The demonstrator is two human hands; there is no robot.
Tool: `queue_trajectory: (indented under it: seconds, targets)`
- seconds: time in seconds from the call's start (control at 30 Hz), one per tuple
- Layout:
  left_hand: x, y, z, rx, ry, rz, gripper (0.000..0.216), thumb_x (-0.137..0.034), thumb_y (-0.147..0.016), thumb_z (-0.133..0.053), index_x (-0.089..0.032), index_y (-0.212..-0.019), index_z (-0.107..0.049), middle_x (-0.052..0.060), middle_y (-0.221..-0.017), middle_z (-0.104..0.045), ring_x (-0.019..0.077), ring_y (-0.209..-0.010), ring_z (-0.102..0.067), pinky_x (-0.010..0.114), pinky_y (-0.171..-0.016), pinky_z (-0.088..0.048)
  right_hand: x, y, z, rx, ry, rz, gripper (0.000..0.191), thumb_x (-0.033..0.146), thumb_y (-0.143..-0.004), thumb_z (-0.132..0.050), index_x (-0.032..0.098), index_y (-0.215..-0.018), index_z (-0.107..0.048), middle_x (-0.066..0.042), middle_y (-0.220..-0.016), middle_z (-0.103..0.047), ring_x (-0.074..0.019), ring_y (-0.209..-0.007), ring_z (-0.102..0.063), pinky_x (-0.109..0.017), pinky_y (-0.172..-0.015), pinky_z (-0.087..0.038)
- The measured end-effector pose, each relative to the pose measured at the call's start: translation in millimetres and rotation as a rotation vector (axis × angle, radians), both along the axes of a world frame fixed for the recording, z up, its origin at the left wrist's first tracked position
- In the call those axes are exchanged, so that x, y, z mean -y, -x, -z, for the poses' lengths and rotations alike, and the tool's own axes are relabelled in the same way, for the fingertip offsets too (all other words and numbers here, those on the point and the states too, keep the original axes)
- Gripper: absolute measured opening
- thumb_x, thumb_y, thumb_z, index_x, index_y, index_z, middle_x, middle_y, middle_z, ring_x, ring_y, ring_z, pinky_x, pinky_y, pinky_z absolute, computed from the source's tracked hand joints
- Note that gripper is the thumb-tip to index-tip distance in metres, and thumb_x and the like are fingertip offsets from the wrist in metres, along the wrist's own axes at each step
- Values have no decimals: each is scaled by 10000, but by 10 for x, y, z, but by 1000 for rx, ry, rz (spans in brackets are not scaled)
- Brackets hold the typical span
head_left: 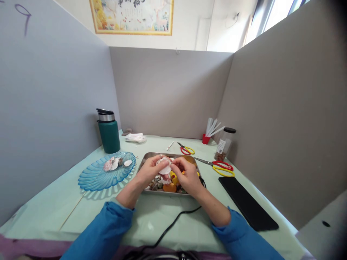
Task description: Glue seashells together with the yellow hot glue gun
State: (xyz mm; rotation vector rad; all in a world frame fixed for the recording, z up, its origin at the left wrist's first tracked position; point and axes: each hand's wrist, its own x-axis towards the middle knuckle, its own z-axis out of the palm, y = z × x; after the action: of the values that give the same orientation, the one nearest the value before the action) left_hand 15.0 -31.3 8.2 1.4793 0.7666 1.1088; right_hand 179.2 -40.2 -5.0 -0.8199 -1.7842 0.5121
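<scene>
In the head view, a white scallop-like shell (166,169) is pinched in my left hand (149,170), thumb across its face. From the other side, my right hand (189,176) has its thumb and bent forefinger closed on the shell's edge. Both hands are above a shallow metal tray (173,194). Inside it lie small shells (156,183), an orange piece (169,187) and yellow pieces (174,178) whose kind I cannot make out. To the left, a blue scalloped glass plate (92,177) carries several shells (115,164).
A green bottle (108,136) stands behind the plate. Small scissors (186,148) and larger scissors (221,168) lie beyond and right of the tray. Farther right are a jar (223,144), a red cup of white sticks (206,138) and a black slab (248,203). A black cable (176,219) crosses the front.
</scene>
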Motion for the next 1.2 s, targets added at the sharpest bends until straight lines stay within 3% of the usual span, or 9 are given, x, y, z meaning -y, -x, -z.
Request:
queue_trajectory:
  seconds: [0.33,0.57,0.8,0.9,1.07,1.2]
  targets:
    - [-2,34,-4,-58,50,54,298,-395,-784,-632,-128,-915,-605,16,-662,-633,120,-530,-596,221,-495,-507,25,-35,-8,44,13,-11,156,298,-880,-502,185,-776,-530,16,-664,-537,-105,-584,-481,-221,-556,-371]
    - [49,76,-180,-50,175,115,356,-377,-751,-669,-141,-1006,-590,22,-753,-645,106,-543,-582,212,-491,-494,80,-63,-59,125,40,36,160,260,-888,-490,187,-748,-510,23,-642,-504,-107,-586,-463,-237,-577,-361]
    - [24,133,-243,-124,300,98,286,-407,-774,-629,-154,-901,-581,1,-627,-626,89,-448,-553,173,-419,-414,124,-71,-72,179,53,-13,116,211,-888,-481,187,-784,-525,1,-700,-552,-118,-622,-499,-246,-604,-388]
    - [-77,103,-411,-117,286,20,265,-384,-769,-628,-151,-886,-578,4,-644,-624,85,-446,-548,181,-427,-427,126,-99,-86,175,59,-3,85,201,-882,-494,192,-811,-541,-2,-728,-575,-122,-642,-525,-246,-616,-410]
    - [-376,-70,-959,25,121,-201,149,-281,-769,-607,-150,-829,-567,26,-701,-638,86,-472,-550,205,-463,-446,78,-221,-111,183,33,117,74,196,-873,-507,209,-819,-556,-16,-751,-605,-141,-651,-562,-257,-604,-440]
    - [-720,-181,-1214,114,62,-241,58,-177,-770,-552,-140,-809,-573,31,-692,-636,59,-433,-493,205,-462,-403,-26,-395,-125,217,-33,250,57,214,-866,-522,212,-840,-573,-33,-759,-622,-159,-642,-579,-275,-579,-453]
